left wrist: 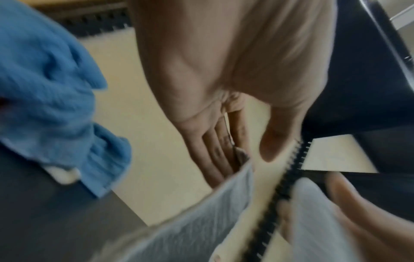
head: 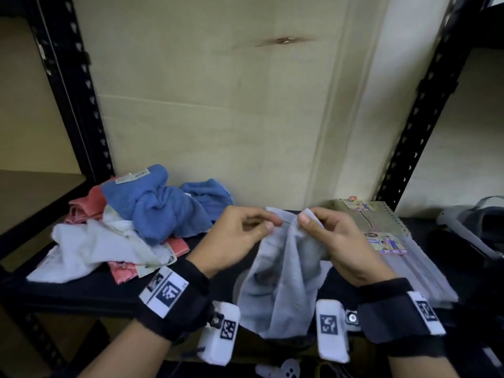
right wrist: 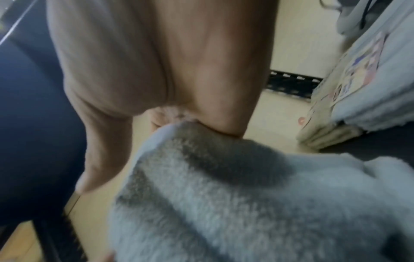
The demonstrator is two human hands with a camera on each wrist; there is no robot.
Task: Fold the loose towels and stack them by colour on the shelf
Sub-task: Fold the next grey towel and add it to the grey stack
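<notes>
A grey towel [head: 283, 282] hangs from both my hands over the front edge of the black shelf [head: 81, 293]. My left hand [head: 272, 223] pinches its top edge near one corner. My right hand [head: 304, 218] grips the other corner, and bunched cloth [right wrist: 224, 195] fills the right wrist view under the thumb [right wrist: 94, 168]. The left wrist view shows the towel's edge [left wrist: 244, 177] lying against my fingers [left wrist: 219, 147]. To the left lies a loose pile: blue towels [head: 161, 205], a white one [head: 90, 244] and pink ones [head: 87, 203]. Folded grey towels [head: 417, 268] lie stacked at the right.
Black slotted uprights [head: 81, 105] [head: 425, 105] frame the bay, and a cardboard panel [head: 218, 118] closes its back. A folded beige towel [head: 362, 211] with a paper label lies behind the grey stack. A white and grey headset [head: 469, 227] sits in the bay to the right.
</notes>
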